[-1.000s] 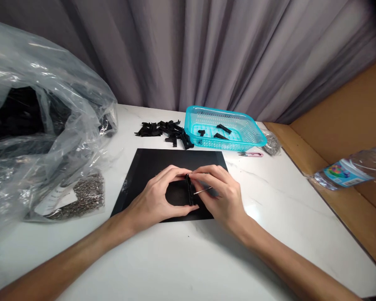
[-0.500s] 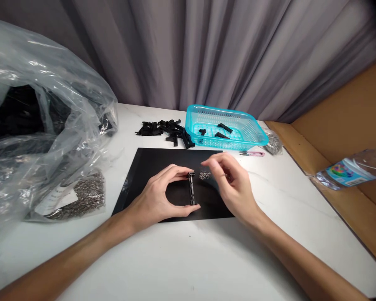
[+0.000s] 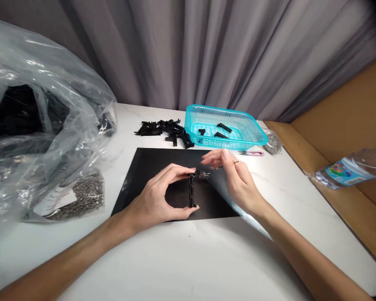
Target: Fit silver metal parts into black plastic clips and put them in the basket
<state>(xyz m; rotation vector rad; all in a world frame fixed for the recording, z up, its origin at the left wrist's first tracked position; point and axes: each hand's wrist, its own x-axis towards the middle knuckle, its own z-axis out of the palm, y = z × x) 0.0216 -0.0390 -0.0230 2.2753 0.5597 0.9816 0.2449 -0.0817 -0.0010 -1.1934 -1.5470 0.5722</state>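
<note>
My left hand [image 3: 158, 194] grips a narrow black plastic part [image 3: 191, 190] by its two ends, between thumb and fingers, above the black mat [image 3: 150, 161]. My right hand [image 3: 235, 175] is raised over the mat's right side, its fingers bent together and the thumb on top. A tiny shiny metal piece [image 3: 237, 161] shows at its thumb and fingers; its exact kind is too small to tell. Between the hands lies a little heap of small metal pieces [image 3: 204, 174] on the mat.
Behind the mat, a turquoise basket [image 3: 225, 144] holds a few black parts, with a pile of black parts [image 3: 150, 128] beside it. Pink thread snips [image 3: 252, 154] lie nearby. Plastic bags [image 3: 78, 196] are at left; a bottle [image 3: 344, 172] and cardboard box [image 3: 341, 121] stand right.
My right hand has turned so the thumb points up, and has moved slightly right, away from the metal heap. My left hand keeps the black part almost in place, tilted a little.
</note>
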